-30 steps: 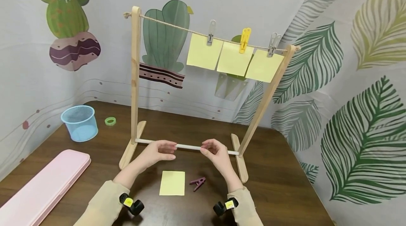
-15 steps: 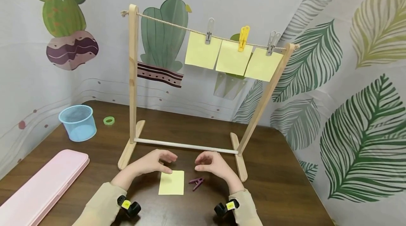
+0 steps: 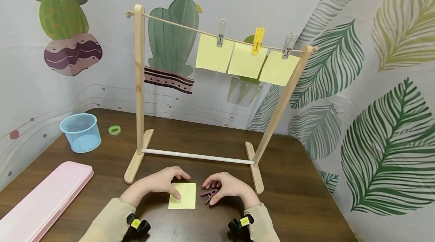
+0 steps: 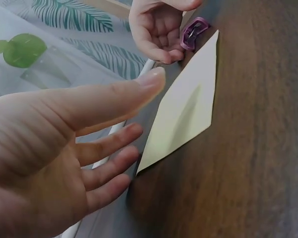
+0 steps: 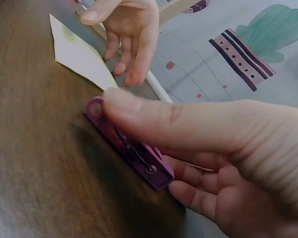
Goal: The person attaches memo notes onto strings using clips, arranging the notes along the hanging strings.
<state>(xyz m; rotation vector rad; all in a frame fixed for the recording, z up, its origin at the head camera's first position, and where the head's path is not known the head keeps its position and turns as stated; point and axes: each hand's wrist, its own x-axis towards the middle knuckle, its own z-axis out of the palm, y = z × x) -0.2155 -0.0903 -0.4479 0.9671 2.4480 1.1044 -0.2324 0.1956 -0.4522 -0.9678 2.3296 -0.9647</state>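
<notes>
A yellow paper note [image 3: 187, 200] lies on the brown table. At its far left edge is my left hand [image 3: 161, 181], fingers spread and the thumb [image 4: 139, 89] above the paper, apparently not gripping it. Just right of the note lies a purple clothespin [image 3: 208, 194]. My right hand [image 3: 231, 187] surrounds it, with the thumb on the near side and the other fingers on the far side. In the right wrist view the thumb [image 5: 154, 116] overlaps one end of the clothespin [image 5: 134, 148]. Whether it touches is hard to tell.
Behind the hands stands a wooden frame [image 3: 139, 83] with a white crossbar [image 3: 197, 155]. On its rope hang three notes [image 3: 215, 54], held by two grey clips and a yellow clip [image 3: 258, 41]. At left are a pink case [image 3: 47, 200], blue mesh basket [image 3: 81, 136] and green ring [image 3: 114, 130].
Both hands have come down from the white crossbar toward the near table. The left hand has reached the note and the right hand the clothespin. Note and clothespin lie where they lay.
</notes>
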